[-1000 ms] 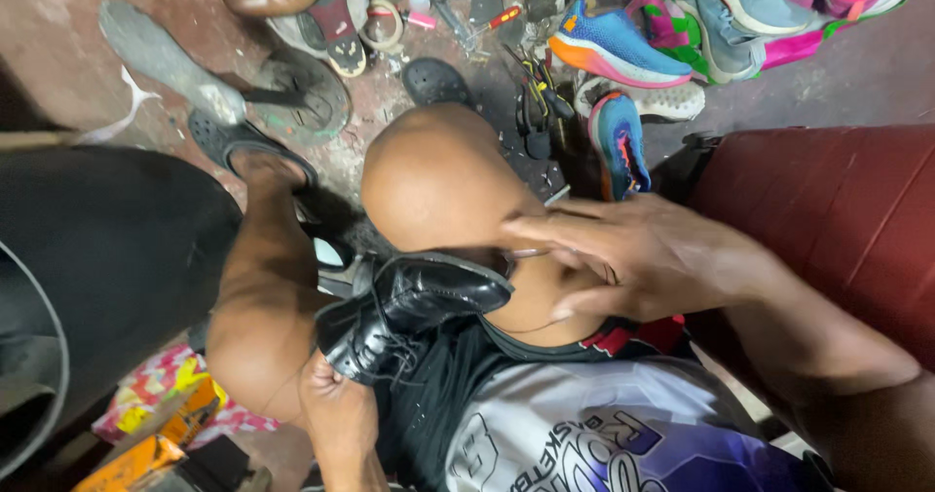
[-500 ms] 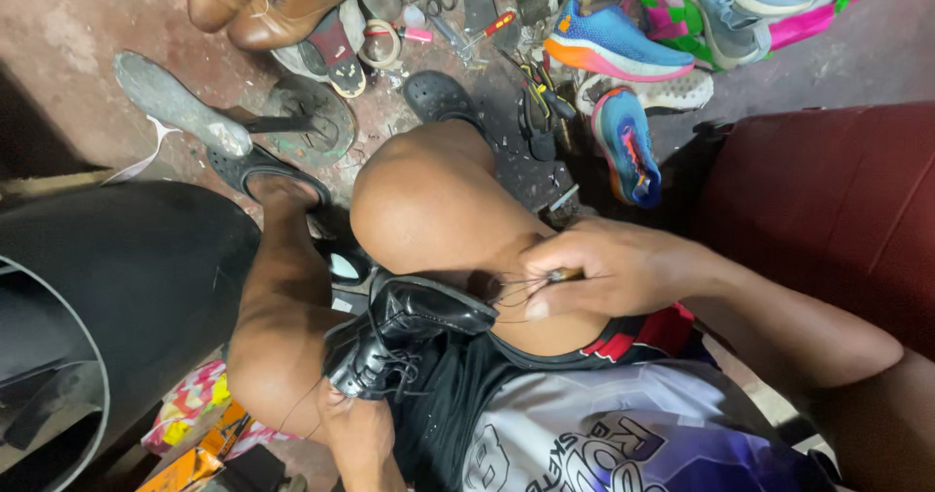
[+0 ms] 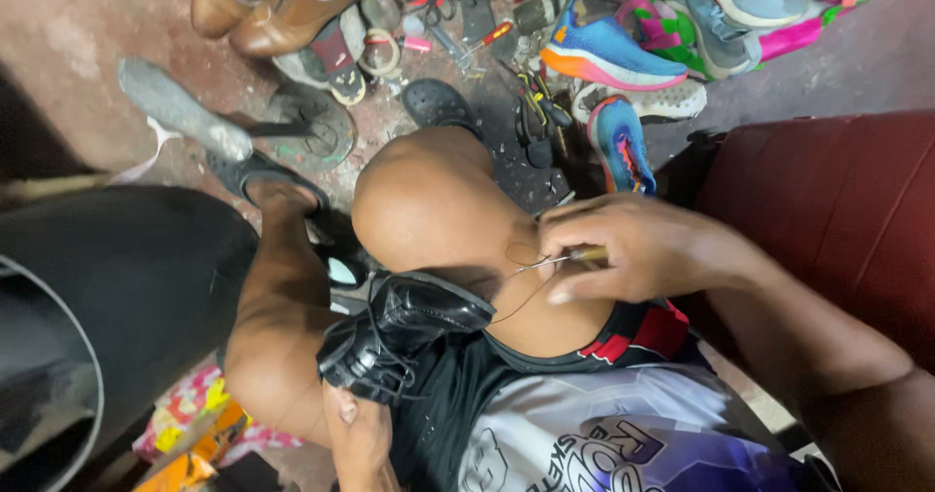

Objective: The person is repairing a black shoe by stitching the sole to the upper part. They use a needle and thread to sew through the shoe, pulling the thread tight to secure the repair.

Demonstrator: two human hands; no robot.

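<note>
Two hands at work: left hand (image 3: 358, 435), at 6 o'clock, grips a black leather shoe (image 3: 401, 334) resting against the knee; right hand (image 3: 638, 248), at 3 o'clock, pinches a needle tool (image 3: 575, 255) with thread (image 3: 516, 297). Bright sneakers (image 3: 604, 58) lie on the floor at 12 o'clock.

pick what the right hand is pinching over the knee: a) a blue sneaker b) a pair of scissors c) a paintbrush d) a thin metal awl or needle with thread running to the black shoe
d: the right hand pinches a thin metal awl or needle, and a fine thread runs from it to the black shoe, which the left hand holds from below.
</note>
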